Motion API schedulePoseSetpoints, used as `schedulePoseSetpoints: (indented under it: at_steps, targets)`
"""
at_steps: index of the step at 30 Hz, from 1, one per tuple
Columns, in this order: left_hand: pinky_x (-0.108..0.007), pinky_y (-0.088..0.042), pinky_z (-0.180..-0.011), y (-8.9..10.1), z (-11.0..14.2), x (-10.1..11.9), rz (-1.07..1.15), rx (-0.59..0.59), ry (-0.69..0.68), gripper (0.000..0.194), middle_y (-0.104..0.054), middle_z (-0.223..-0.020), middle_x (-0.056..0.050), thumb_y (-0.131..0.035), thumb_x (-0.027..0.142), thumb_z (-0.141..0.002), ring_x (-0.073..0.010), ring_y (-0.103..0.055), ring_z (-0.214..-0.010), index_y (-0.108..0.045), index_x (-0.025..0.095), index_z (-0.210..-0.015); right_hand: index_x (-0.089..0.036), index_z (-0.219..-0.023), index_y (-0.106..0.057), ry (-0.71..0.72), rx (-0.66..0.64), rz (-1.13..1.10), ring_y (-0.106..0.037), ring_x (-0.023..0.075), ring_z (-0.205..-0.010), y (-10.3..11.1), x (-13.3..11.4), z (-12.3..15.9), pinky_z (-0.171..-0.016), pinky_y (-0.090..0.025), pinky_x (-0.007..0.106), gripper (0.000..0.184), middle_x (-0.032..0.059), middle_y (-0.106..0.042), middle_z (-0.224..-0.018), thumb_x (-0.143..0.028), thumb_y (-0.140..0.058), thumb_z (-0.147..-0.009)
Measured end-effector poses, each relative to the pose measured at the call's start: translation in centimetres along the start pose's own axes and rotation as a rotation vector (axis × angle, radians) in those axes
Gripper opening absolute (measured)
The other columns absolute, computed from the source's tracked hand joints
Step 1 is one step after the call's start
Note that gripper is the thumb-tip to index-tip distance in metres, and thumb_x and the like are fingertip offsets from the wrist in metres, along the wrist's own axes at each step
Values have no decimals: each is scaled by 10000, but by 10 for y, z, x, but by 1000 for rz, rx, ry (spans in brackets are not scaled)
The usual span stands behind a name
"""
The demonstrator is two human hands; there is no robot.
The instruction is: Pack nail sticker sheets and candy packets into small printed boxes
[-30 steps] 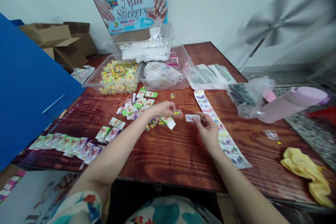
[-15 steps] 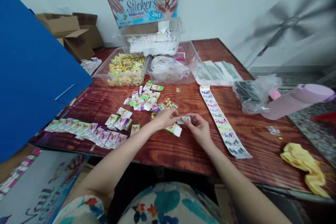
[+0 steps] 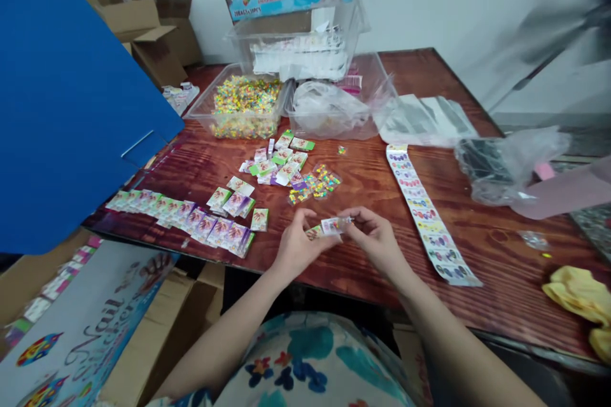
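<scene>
My left hand is closed around a small nail sticker box, which its fingers partly cover. My right hand pinches a small packet with a sticker piece, whose left end meets the box's right end; I cannot tell how far inside it sits. Just beyond the hands lie clear candy packets with bright pieces. A loose pile of small boxes is behind them. Left of my left hand a single box lies flat, with a small stack beside it.
A long row of boxes runs along the left front edge. At right lies a sticker strip, with a yellow cloth farther right. Clear tubs stand at the back. A blue panel blocks the left.
My left hand has picked up the small box from the table. My right hand has brought the packet to the box's end. The view has shifted, with things appearing farther right and higher.
</scene>
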State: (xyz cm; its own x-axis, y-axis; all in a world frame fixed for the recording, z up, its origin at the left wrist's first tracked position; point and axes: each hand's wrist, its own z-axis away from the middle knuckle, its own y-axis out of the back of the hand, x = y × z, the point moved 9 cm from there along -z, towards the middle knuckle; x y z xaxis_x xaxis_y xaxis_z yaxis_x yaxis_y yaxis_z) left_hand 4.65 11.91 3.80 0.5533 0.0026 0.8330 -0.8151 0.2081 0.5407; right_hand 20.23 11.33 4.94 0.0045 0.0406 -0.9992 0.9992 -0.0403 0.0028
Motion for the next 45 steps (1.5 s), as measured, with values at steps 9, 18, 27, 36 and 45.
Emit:
schedulePoseSetpoints:
  at_steps: [9,18,27,36,45]
  targets:
    - [-345,-473,-802,5,29,3,-378,69,-201,338,-593,-962,-33,-674,217,-681,-222,-610,-912,-466,223,-948,-189,-863,-663,44,-267,212,-594,162,-668,-22,-9,12,-614,-486,275,166,32,-667,-764,-344,-618,-826]
    - [-334,-494,-756,3,44,-9,-391,158,-176,290,-671,-902,-29,-663,317,-756,-225,-660,-864,-486,232,-970,-228,-947,-732,175,-462,369,-630,182,-758,-52,-31,21,-694,-502,297,192,52,-674,-840,-310,-570,-886]
    - [-327,-532,-712,1,50,-9,-287,190,-162,384,-675,-877,-4,-693,298,-691,-225,-693,-826,-450,232,-981,-240,-969,-718,319,-355,443,-659,188,-807,-55,-45,26,-857,-506,369,196,43,-705,-858,-167,-573,-858]
    - [-343,-550,-697,-1,56,-1,-276,310,-309,434,-646,-925,-28,-671,244,-705,-235,-694,-822,-411,224,-1052,-292,-1136,-652,329,-253,410,-699,168,-809,-48,-44,27,-1129,-276,560,333,-22,-731,-863,-147,-594,-842]
    - [-321,-537,-729,11,57,4,-2,296,-351,464,-640,-1007,-64,-631,237,-778,-207,-674,-869,-386,205,-1171,-312,-1245,-578,330,-52,51,-618,179,-935,-32,-36,37,-896,-533,380,420,53,-574,-1071,-192,-652,-849]
